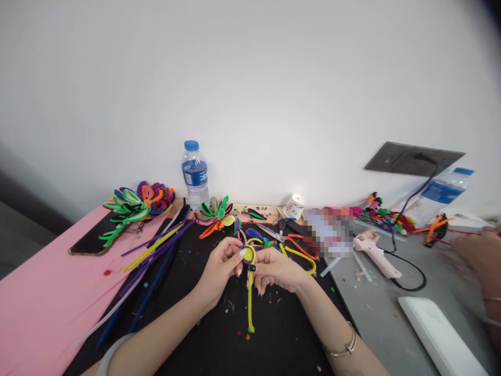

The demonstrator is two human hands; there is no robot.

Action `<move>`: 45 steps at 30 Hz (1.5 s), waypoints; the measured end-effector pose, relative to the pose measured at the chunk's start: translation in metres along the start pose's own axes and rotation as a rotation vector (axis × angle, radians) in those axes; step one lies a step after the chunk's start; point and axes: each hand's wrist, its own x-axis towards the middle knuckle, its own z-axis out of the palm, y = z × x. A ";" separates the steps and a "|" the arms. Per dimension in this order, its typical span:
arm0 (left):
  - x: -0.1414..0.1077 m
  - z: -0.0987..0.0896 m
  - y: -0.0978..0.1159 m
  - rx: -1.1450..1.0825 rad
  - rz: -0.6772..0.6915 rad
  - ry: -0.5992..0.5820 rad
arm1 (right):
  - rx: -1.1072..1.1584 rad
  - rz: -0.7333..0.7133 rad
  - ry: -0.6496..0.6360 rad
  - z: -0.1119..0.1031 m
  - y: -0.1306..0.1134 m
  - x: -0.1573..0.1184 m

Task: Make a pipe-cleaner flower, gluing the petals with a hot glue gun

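Note:
Between my two hands is a small coil of yellow and purple pipe cleaner [249, 254], with a yellow tail hanging straight down from it. My left hand [224, 263] pinches the coil's left side between thumb and fingers. On the other side my right hand [276, 269] grips the coil's lower right edge, its dark-nailed thumb near the top of the tail. Just behind the hands lie loops of coloured pipe cleaner and a pair of red-handled scissors [300, 245]. A green and pink pipe-cleaner flower [214, 213] sits behind my left hand.
Loose pipe cleaners [156, 256] lie at left, beside a phone [92, 237] partly under more flowers [135, 203]. A water bottle [195, 177] and paper cup [293, 206] stand by the wall. At right are a corded glue gun [378, 256], a white box [438, 334] and another person's hand [477, 256].

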 end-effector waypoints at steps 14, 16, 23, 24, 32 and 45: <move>-0.001 -0.001 -0.003 -0.135 -0.061 0.010 | -0.067 -0.119 0.085 0.004 0.006 0.005; -0.001 -0.001 -0.004 -0.150 -0.060 0.007 | -0.078 -0.132 0.101 0.006 0.005 0.006; 0.000 -0.001 -0.004 -0.179 -0.063 0.007 | -0.115 -0.159 0.174 0.012 0.001 0.007; 0.000 -0.001 -0.004 -0.185 -0.063 0.005 | -0.118 -0.159 0.180 0.013 0.000 0.007; -0.002 0.000 -0.001 -0.200 -0.088 0.022 | -0.117 -0.181 0.172 0.013 0.000 0.007; -0.001 -0.001 0.000 -0.209 -0.100 0.021 | -0.116 -0.201 0.186 0.012 0.003 0.009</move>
